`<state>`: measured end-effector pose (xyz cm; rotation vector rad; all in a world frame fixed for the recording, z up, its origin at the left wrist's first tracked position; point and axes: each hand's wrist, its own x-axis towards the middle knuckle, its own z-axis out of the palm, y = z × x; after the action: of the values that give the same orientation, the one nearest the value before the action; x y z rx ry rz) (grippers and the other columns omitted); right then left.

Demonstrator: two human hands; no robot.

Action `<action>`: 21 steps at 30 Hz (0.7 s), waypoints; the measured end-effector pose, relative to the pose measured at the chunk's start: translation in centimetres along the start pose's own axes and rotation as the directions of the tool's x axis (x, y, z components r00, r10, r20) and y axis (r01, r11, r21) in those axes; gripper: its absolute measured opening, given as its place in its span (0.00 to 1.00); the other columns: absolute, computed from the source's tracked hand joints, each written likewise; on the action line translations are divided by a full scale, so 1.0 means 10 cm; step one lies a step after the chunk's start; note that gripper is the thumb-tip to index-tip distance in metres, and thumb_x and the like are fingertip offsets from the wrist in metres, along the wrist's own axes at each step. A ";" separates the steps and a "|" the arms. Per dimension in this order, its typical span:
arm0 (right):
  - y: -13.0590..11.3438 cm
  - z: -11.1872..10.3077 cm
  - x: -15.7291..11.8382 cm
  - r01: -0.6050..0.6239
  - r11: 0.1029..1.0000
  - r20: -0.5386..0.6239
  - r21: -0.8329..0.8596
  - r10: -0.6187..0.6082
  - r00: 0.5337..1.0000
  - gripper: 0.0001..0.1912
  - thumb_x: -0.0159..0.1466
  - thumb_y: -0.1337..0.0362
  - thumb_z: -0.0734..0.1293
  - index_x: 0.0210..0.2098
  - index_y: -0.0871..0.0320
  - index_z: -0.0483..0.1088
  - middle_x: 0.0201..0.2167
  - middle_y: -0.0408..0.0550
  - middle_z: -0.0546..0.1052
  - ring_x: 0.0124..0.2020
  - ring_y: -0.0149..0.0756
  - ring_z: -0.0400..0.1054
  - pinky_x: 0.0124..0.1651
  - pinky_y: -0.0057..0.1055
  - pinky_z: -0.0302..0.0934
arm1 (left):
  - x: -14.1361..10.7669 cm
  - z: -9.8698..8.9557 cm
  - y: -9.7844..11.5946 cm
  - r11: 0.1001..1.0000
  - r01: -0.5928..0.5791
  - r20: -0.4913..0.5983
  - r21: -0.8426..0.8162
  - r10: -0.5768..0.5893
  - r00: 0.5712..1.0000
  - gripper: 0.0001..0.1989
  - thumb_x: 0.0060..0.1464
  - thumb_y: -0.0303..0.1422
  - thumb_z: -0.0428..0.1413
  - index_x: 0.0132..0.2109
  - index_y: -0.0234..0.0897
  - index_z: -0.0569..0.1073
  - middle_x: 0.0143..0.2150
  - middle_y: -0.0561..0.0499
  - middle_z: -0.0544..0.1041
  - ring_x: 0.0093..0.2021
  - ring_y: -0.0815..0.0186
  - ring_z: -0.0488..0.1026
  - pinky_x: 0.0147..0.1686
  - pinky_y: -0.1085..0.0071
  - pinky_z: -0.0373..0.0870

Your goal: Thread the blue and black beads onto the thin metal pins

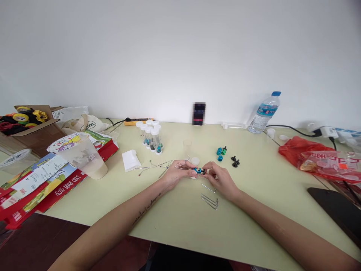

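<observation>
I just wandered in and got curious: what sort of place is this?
Perhaps a makeshift worktable in a home or small office: capped tubes with small pieces inside share it with a drink cup and a water bottle.

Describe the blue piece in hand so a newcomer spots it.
At the pale green table, find the left hand and right hand close together. Pinched between them is the small blue piece, unlike the loose blue pieces farther right.

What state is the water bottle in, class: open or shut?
Shut: the water bottle has its blue cap on, covering the mouth.
</observation>
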<state>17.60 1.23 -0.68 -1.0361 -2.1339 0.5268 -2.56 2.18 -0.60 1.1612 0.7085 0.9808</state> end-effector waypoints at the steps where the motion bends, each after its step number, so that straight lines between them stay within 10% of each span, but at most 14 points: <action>1: 0.00 0.00 0.00 0.003 1.000 -0.002 -0.001 -0.003 1.000 0.02 0.64 0.64 0.59 0.37 0.54 0.60 0.28 0.41 0.71 0.19 0.27 0.58 0.25 0.26 0.54 | 0.00 0.00 0.00 1.000 -0.001 0.001 0.001 0.001 1.000 0.14 0.39 0.32 0.65 0.35 0.31 0.75 0.35 0.43 0.78 0.34 0.61 0.75 0.43 0.60 0.68; 21: -0.05 -0.06 0.01 -0.056 0.998 0.095 0.007 0.055 0.994 0.18 0.66 0.53 0.55 0.26 0.56 0.60 0.17 0.39 0.67 0.17 0.28 0.57 0.23 0.25 0.52 | -0.02 0.03 0.02 1.000 -0.005 0.005 0.018 0.005 1.000 0.16 0.37 0.33 0.66 0.35 0.31 0.75 0.33 0.46 0.77 0.32 0.63 0.75 0.42 0.61 0.68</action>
<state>17.67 1.04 0.08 -1.0868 -2.1885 0.6237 -2.44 1.89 -0.34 1.1815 0.7125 0.9776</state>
